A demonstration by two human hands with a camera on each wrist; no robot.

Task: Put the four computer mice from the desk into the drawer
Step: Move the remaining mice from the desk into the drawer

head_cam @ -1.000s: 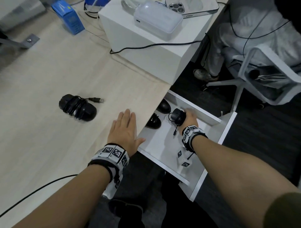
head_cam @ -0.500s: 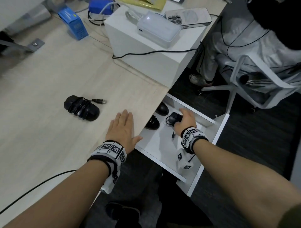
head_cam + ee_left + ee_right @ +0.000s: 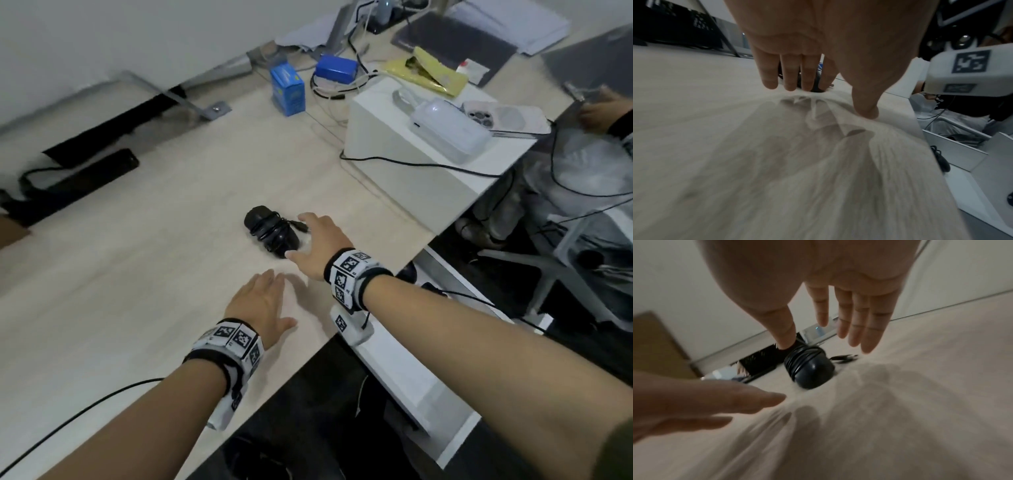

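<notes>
A black mouse (image 3: 270,231) with its cable wound round it lies on the light wooden desk (image 3: 137,291). My right hand (image 3: 298,236) hovers right beside it, thumb and fingers spread, holding nothing. In the right wrist view the mouse (image 3: 809,368) sits just under the spread right hand (image 3: 824,344). My left hand (image 3: 274,298) lies flat on the desk near the front edge, fingers straight (image 3: 789,78). The white drawer (image 3: 411,370) stands pulled out under the desk edge. Dark mice (image 3: 407,272) in it are mostly hidden by my right forearm; one mouse (image 3: 943,162) shows in the left wrist view.
A white box (image 3: 411,171) at the desk's right carries a white power bank (image 3: 448,133) and a phone. Blue boxes (image 3: 287,89) and cables sit at the back. A white chair (image 3: 565,267) and another person's hand (image 3: 603,113) are on the right.
My right hand has let go of the mouse in the drawer and swung left over the desk to the last mouse. The left hand stays flat on the desk.
</notes>
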